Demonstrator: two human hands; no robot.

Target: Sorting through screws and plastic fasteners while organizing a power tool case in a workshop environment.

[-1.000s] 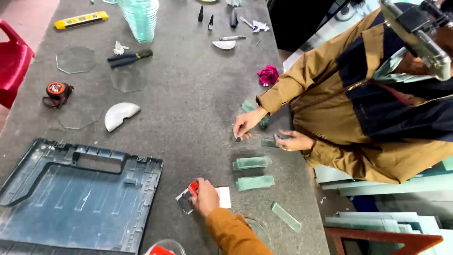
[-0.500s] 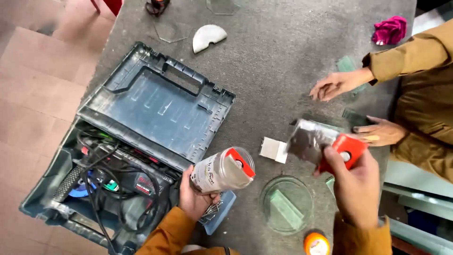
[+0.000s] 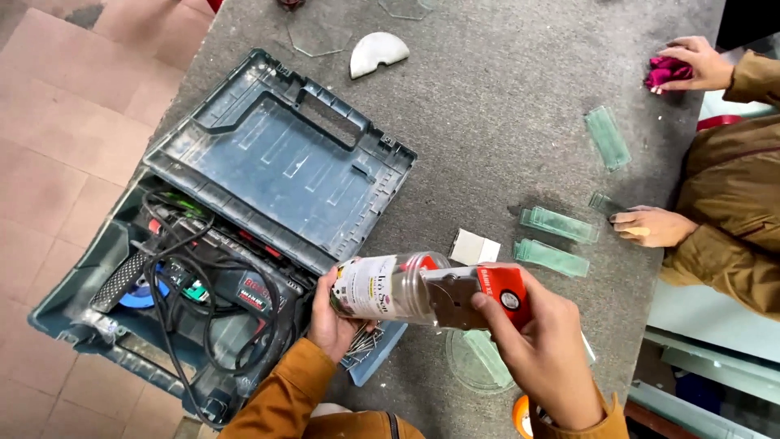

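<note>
My left hand (image 3: 335, 313) grips a clear plastic jar (image 3: 388, 289) with a white label, held on its side over the table's near edge. My right hand (image 3: 543, 351) holds a flat red and grey packet (image 3: 479, 294) with its grey end at the jar's mouth. Below the jar lies a small blue tray of nails (image 3: 370, 348). An open blue tool case (image 3: 276, 171) with a power drill (image 3: 207, 280) and black cable inside stands to my left.
Across the grey table (image 3: 479, 106) another person's hand (image 3: 650, 225) rests by several glass strips (image 3: 559, 223), their other hand (image 3: 691, 61) on a pink cloth (image 3: 665, 71). A round glass dish (image 3: 479, 366), a white card (image 3: 475, 246) and a white half-disc (image 3: 378, 53) lie nearby.
My right hand has brought the red packet left to the jar's mouth. The jar now lies more level. The other person's far hand moved away to the pink cloth.
</note>
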